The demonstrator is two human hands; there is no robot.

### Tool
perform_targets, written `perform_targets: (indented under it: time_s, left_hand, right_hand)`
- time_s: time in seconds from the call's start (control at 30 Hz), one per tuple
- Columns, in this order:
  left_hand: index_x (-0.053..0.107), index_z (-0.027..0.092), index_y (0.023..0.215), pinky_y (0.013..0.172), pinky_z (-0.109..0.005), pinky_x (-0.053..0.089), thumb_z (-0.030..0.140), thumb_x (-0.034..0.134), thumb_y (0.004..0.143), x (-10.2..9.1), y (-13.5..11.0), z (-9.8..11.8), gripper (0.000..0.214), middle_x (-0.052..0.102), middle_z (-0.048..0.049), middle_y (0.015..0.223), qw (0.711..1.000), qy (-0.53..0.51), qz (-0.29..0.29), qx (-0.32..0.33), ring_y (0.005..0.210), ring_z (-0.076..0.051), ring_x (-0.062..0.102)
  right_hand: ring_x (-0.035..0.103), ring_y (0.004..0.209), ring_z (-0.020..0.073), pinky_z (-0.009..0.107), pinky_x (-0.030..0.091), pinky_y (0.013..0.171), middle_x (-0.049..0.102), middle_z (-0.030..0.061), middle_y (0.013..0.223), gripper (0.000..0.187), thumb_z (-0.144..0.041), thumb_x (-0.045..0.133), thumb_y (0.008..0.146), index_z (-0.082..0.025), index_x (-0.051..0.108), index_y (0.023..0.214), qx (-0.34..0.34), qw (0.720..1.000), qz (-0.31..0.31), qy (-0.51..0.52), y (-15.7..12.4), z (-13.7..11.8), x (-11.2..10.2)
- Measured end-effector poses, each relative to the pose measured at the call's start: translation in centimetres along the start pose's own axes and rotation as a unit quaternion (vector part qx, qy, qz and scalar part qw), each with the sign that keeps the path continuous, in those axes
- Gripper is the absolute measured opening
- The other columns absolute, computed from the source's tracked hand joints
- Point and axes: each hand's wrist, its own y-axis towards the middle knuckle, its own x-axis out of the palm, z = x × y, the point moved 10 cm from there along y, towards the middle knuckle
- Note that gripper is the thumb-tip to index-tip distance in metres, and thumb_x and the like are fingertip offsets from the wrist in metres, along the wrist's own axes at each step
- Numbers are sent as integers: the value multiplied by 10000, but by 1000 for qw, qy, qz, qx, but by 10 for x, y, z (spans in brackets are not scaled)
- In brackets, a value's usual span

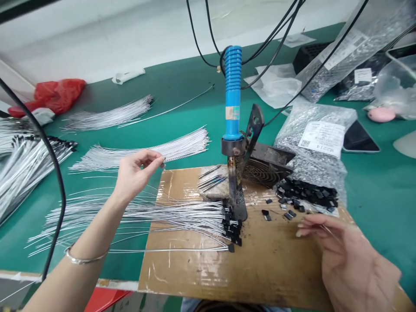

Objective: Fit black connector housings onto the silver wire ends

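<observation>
We see the left hand point(138, 171) raised over the green bench mat point(182, 104), thumb and forefinger pinched together on the end of a thin silver wire point(162, 164) at the near edge of a fanned bundle of silver wires point(146, 151). A silver bangle point(86, 259) circles that wrist. The right hand point(344, 255) rests at the near right on the worn brown cardboard sheet point(260, 260), its fingers closed loosely round a fine wire point(328, 231) that shows between them.

Between the hands, a blue-handled soldering iron point(233, 99) stands upright in a dark metal stand point(256, 160) at the far edge of the cardboard. Left of its tip lies a spread of silver wires tipped with small black plastic caps point(231, 225), the capped ends crowded near the iron's foot. To the right, loose black caps point(305, 193) spill from a clear plastic bag point(312, 143). Further wire bundles point(107, 117) lie far left, beside a red plastic bag point(58, 93).
</observation>
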Motion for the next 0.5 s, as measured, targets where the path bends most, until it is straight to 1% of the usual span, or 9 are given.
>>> perform_targets:
  time_s: [0.03, 0.1, 0.13, 0.2, 0.27, 0.3, 0.4, 0.43, 0.5]
  left_hand:
    - [748, 217, 788, 694, -291, 499, 305, 777, 874, -4, -6, 3, 126, 742, -20, 749, 1000, -6, -17, -7, 709, -177, 652]
    - [774, 226, 755, 653, -285, 485, 309, 810, 837, -8, -21, 7, 122, 732, -18, 692, 997, -20, -68, -25, 677, -183, 634]
    - [775, 229, 721, 615, -283, 477, 329, 817, 827, -8, -31, 10, 152, 716, -19, 656, 994, -31, -96, -33, 642, -184, 619]
    - [768, 237, 696, 544, -276, 458, 358, 806, 839, -6, -52, 12, 192, 686, -17, 617, 987, -50, -142, -50, 581, -180, 586]
    - [765, 237, 696, 518, -267, 449, 362, 801, 851, 1, -74, 12, 202, 674, -17, 617, 980, -66, -176, -61, 565, -175, 569]
    - [760, 236, 703, 522, -261, 449, 360, 790, 869, 7, -84, 12, 209, 667, -15, 622, 976, -74, -194, -67, 572, -172, 565]
    - [735, 231, 755, 574, -240, 450, 336, 733, 941, 30, -110, 12, 214, 668, -3, 684, 960, -89, -251, -83, 627, -156, 561]
    - [730, 229, 775, 585, -235, 449, 332, 714, 962, 38, -117, 13, 214, 667, 0, 697, 956, -92, -267, -86, 639, -152, 560]
    - [720, 223, 795, 591, -229, 440, 330, 689, 985, 50, -127, 15, 220, 655, 7, 696, 947, -101, -293, -85, 639, -145, 549]
  right_hand:
    - [740, 709, 247, 398, 598, 663, 807, 94, 904, 459, -421, 450, 1104, -213, 816, 924, 21, 999, -15, 33, -2, 5, 2]
    - [727, 709, 237, 383, 585, 676, 793, 86, 824, 562, -447, 358, 1123, -210, 823, 915, 69, 995, -34, 70, -9, 15, 4]
    - [710, 686, 234, 376, 572, 666, 769, 81, 759, 577, -455, 358, 1123, -205, 822, 889, 77, 994, -36, 70, -12, 16, 5]
    - [661, 619, 220, 354, 533, 610, 705, 61, 665, 519, -453, 454, 1103, -193, 811, 830, 65, 995, -57, 54, -21, 7, 11]
    - [626, 572, 195, 316, 473, 535, 660, 36, 626, 405, -405, 589, 1056, -192, 799, 782, 28, 991, -126, 27, -31, -12, 32]
    - [611, 580, 180, 295, 448, 529, 627, 15, 616, 348, -363, 627, 1041, -205, 784, 773, 28, 984, -176, 11, -39, -19, 47]
    - [584, 618, 144, 263, 418, 563, 627, -3, 699, 251, -309, 631, 1025, -219, 763, 831, 46, 950, -307, 40, -61, -39, 93]
    - [585, 635, 138, 252, 421, 570, 636, -3, 729, 203, -302, 673, 989, -217, 754, 823, 46, 937, -342, 57, -68, -46, 106]
    - [577, 644, 130, 239, 419, 576, 622, -13, 731, 144, -292, 732, 932, -214, 753, 812, 74, 923, -371, 74, -75, -49, 123]
